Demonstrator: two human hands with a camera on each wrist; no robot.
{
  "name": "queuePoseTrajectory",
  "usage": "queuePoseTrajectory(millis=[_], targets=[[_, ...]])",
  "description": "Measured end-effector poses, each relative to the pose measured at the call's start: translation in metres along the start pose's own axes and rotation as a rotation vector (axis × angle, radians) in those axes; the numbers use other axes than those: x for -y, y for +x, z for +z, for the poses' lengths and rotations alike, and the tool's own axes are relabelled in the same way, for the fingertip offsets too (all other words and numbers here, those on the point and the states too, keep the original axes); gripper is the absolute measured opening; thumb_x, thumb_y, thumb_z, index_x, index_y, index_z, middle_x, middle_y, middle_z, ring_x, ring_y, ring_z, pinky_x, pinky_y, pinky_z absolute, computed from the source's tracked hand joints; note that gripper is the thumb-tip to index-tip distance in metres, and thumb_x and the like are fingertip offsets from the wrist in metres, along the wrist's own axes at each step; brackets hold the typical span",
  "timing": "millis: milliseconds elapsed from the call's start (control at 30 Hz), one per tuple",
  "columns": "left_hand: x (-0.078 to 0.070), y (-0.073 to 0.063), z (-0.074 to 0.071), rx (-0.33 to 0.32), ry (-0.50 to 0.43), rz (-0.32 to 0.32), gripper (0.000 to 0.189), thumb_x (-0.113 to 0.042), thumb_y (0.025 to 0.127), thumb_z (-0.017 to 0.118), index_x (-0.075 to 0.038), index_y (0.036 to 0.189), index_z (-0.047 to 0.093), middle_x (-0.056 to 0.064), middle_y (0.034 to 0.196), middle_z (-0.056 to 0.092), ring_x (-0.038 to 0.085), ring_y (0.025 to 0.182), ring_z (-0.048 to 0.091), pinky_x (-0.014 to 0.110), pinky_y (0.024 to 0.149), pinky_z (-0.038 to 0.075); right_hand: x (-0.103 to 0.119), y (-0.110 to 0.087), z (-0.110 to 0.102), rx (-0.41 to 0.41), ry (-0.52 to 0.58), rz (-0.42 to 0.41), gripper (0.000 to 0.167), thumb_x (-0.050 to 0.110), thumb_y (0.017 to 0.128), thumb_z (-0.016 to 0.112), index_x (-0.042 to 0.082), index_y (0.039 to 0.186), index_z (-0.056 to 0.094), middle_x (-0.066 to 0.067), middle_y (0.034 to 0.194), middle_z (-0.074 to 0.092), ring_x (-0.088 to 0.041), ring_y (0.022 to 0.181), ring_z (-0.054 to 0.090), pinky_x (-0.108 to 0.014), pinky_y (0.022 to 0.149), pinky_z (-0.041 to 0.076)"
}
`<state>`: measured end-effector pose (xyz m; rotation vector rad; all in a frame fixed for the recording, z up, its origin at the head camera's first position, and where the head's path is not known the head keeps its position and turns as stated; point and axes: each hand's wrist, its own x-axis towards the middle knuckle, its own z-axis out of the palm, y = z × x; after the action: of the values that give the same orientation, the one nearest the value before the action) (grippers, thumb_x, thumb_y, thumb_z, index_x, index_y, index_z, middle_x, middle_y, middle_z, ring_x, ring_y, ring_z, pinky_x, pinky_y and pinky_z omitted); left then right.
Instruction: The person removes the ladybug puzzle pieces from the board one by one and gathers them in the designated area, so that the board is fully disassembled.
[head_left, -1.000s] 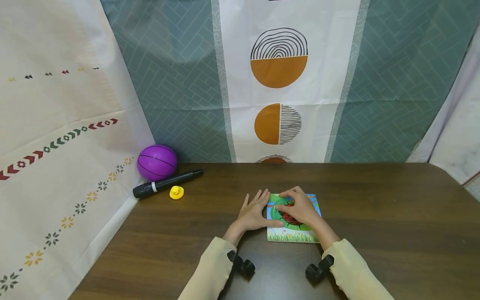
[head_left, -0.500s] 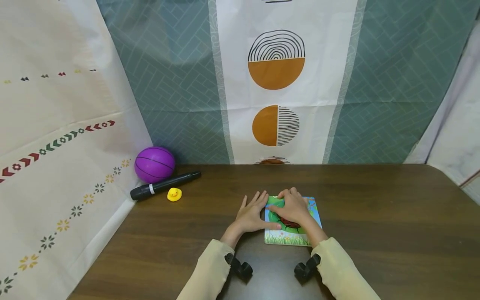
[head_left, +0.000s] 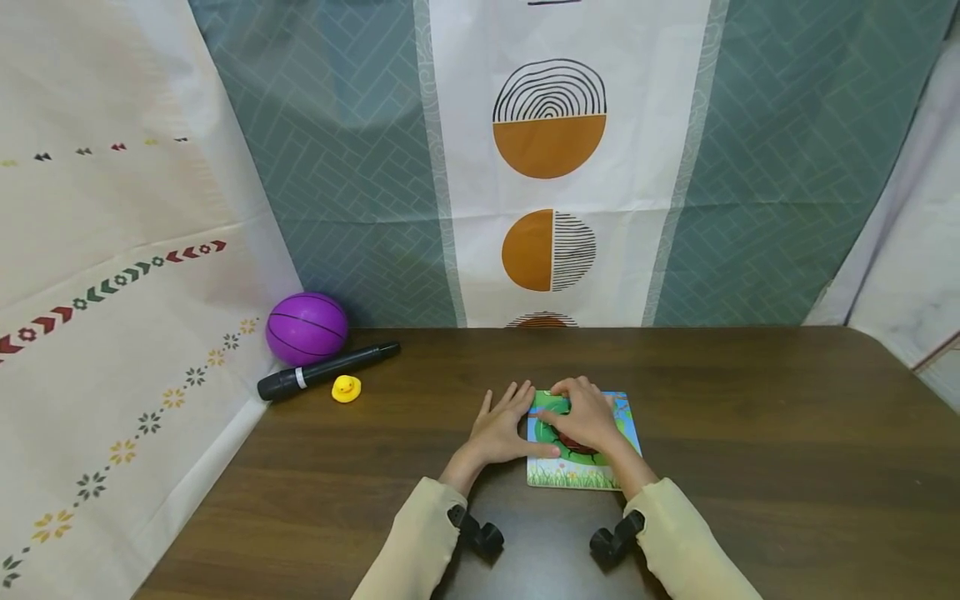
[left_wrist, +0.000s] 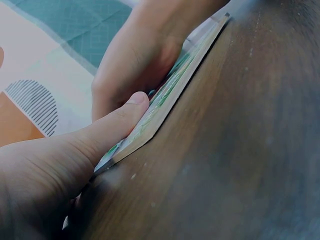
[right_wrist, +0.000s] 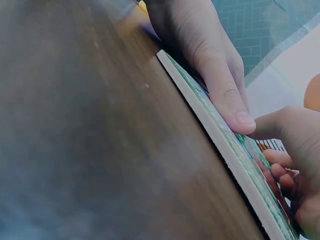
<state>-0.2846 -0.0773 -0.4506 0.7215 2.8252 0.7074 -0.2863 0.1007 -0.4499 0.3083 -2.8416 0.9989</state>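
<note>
A ladybug jigsaw puzzle (head_left: 573,475) lies flat on the table, its picture showing a red ladybug on a green leaf above grass. At its left edge the left hand (head_left: 498,432) is spread, thumb resting on the board; the left wrist view shows that thumb (left_wrist: 127,112) on the puzzle's face. Over the upper middle, the right hand (head_left: 588,417) bends its thumb and fingers around a green puzzle piece (head_left: 557,406), covering much of the ladybug. In the right wrist view its curled fingers (right_wrist: 282,172) stay low against the board. The piece's outline is partly hidden.
On the brown wooden table (head_left: 765,450), a purple ball (head_left: 307,328), a black microphone (head_left: 330,371) and a yellow rubber duck (head_left: 346,388) stand at the back left. Patterned cloth (head_left: 360,167) hangs behind the table, and white cloth (head_left: 150,317) borders its left side.
The right hand has shifted slightly left and up over the puzzle, covering more of the ladybug. The left hand keeps its place at the left edge. The head view has shifted a little.
</note>
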Motion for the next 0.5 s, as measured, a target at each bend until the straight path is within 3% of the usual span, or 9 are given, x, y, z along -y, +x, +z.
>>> queuePoseTrajectory(millis=[233,500], targets=[[-0.0004,-0.001,-0.0001,-0.007,-0.014,0.004,0.103,-0.059,0.08,0.071,-0.012,0.157,0.021,0.003,0.165,0.015,0.024,0.155,0.008,0.058,0.123,-0.003,-0.0035,-0.0037,0.002,-0.012,0.058,-0.028,0.044,0.032,0.085,0.075,0.006,0.12,0.065,-0.017,0.117,0.057,-0.035,0.109,0.053,-0.058,0.093,0.034],[-0.0003,0.0,0.0,-0.004,0.0,0.002,0.103,-0.06,0.081,0.07,-0.012,0.157,0.02,0.003,0.165,0.014,0.024,0.155,0.007,0.057,0.123,-0.004,-0.0046,-0.0027,0.0023,-0.021,0.03,-0.03,0.044,0.034,0.085,0.075,0.009,0.119,0.065,-0.013,0.11,0.057,-0.029,0.099,0.054,-0.053,0.087,0.036]])
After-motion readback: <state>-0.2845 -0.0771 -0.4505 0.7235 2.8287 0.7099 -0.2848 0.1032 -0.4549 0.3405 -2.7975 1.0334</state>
